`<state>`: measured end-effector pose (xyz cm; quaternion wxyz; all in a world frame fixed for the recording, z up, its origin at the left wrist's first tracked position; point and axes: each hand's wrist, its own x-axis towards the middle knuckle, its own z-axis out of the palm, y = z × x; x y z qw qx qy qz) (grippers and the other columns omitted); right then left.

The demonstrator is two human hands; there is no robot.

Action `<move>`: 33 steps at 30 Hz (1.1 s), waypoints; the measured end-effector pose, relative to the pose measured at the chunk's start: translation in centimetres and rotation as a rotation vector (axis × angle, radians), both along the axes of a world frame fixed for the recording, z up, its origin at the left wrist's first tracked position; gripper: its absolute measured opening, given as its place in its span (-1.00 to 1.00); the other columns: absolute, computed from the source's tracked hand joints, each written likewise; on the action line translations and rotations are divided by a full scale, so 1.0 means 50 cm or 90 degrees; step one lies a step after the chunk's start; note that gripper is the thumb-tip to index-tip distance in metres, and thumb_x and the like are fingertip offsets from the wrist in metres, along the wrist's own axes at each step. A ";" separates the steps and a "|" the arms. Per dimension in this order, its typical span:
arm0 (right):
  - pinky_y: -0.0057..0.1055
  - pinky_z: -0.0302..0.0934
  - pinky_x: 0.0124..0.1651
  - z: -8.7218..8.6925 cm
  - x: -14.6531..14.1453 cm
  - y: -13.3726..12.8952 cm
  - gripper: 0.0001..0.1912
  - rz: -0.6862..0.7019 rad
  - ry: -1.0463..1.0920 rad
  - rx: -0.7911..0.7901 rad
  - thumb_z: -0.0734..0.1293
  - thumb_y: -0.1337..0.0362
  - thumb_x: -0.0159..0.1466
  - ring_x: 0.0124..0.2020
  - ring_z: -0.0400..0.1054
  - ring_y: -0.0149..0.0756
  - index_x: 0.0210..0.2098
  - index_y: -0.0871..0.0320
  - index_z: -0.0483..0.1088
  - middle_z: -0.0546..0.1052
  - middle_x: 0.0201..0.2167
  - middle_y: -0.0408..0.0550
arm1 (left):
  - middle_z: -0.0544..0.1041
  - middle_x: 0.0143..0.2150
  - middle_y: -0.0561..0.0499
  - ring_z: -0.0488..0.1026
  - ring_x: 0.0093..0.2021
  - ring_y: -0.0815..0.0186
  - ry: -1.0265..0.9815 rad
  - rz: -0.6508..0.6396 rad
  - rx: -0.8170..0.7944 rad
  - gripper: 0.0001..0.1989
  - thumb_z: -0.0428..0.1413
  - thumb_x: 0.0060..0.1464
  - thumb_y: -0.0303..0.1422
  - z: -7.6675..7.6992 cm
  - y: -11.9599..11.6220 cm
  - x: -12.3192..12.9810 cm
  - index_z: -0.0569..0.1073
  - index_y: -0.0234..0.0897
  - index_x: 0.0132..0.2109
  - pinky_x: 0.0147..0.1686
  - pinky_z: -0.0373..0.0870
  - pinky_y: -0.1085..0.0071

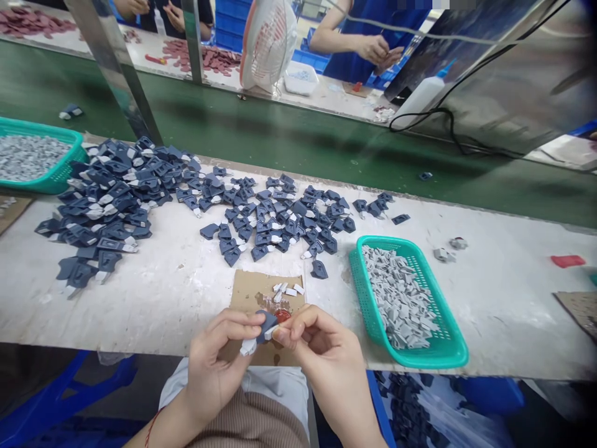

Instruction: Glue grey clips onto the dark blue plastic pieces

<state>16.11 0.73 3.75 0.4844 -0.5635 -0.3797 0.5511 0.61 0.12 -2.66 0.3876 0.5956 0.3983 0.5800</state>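
Note:
My left hand [219,348] grips a dark blue plastic part [267,325] with a light grey piece at its lower end. Against the part's right side, my right hand [326,348] pinches a small light grey piece [269,334] between thumb and fingertips. Both hands are over a brown cardboard sheet [242,286] at the table's front edge. On that sheet lie several small white-grey pieces [291,291] and a round red thing [282,315], partly hidden by my right fingers.
A green basket [459,354] of grey pieces stands right, another green basket [77,146] far left. Dark blue parts [116,186] are heaped left and scattered mid-table [280,214]. Beyond the green conveyor belt [261,134], co-workers' hands [377,53] work near a fan [268,46].

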 end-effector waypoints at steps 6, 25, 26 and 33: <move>-0.58 0.42 -0.22 0.010 0.004 0.010 -0.85 0.041 0.040 -0.040 0.55 0.31 0.09 -0.28 0.55 -0.38 -0.31 0.01 0.64 0.65 -0.32 -0.16 | 0.61 -0.11 -0.01 0.60 -0.07 0.32 -0.016 -0.010 0.034 -0.68 0.17 0.08 -0.71 0.003 0.004 -0.006 0.52 -0.21 -0.13 -0.06 0.58 0.44; -0.49 0.49 -0.12 0.002 -0.011 -0.005 -0.75 0.019 -0.033 0.062 0.49 0.37 0.18 -0.15 0.58 -0.26 -0.19 -0.09 0.66 0.64 -0.17 -0.08 | 0.58 0.13 -0.05 0.49 0.19 0.23 -0.059 -0.050 -0.091 -0.57 0.11 0.17 -0.64 0.042 -0.006 0.012 0.51 -0.12 0.10 0.17 0.46 0.35; -0.49 0.49 -0.13 0.002 -0.013 -0.008 -0.74 0.016 -0.055 0.075 0.47 0.37 0.20 -0.16 0.58 -0.27 -0.17 -0.10 0.66 0.64 -0.16 -0.08 | 0.54 0.20 -0.06 0.45 0.24 0.21 -0.072 -0.062 -0.114 -0.53 0.10 0.19 -0.61 0.046 -0.006 0.012 0.47 -0.10 0.18 0.19 0.44 0.34; -0.46 0.50 -0.11 -0.001 -0.013 -0.018 -0.73 0.013 -0.138 0.127 0.44 0.38 0.25 -0.08 0.55 -0.23 -0.15 -0.12 0.64 0.61 -0.10 -0.07 | 0.51 0.24 0.00 0.44 0.24 0.21 -0.075 -0.074 -0.148 -0.59 0.07 0.27 -0.56 0.052 -0.004 0.014 0.48 -0.03 0.16 0.19 0.45 0.33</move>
